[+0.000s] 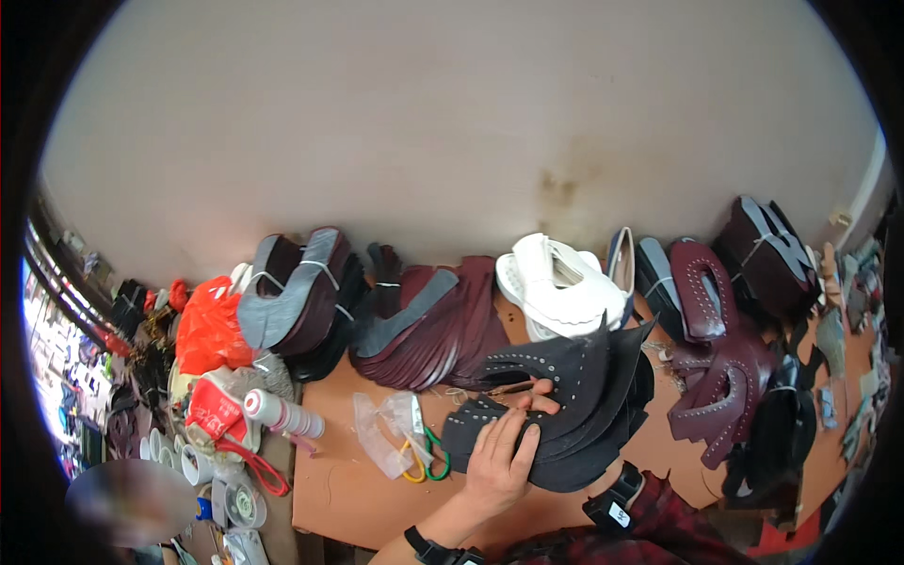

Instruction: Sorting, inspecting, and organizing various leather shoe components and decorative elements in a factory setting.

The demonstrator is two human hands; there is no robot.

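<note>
We see a stack of black shoe pieces [603,400] raised at the lower centre of the frame, in front of the white shoes [570,282]. Our left hand [499,457] lies palm down on its lower left part, fingers nearly straight and close together, thumb a little apart, pressing on the face of the stack without wrapping around it, as far as we can see. Our right hand [605,479] goes behind the stack, so we cannot tell how far it closes; it seems to bear the weight, and the fingertips [543,404] showing in the opening look like its own. Bright dots line the curved edges (studs or eyelets, we cannot say which).

The layers are thin and fan apart at upper right, so we judge that they could slip out of line if the hidden grip slackens or the left presses unevenly. The dotted edges might catch on a neighbouring layer and drag it along. The points at upper right stand close to the white shoes, and a careless swing could knock these. If the stack drops to the left, it could land on the scissors [447,463] and the clear plastic bag [381,438] on the table [348,490]. The maroon pieces [725,386], right of centre, lie near enough to get mixed in if layers slide that way.
</note>
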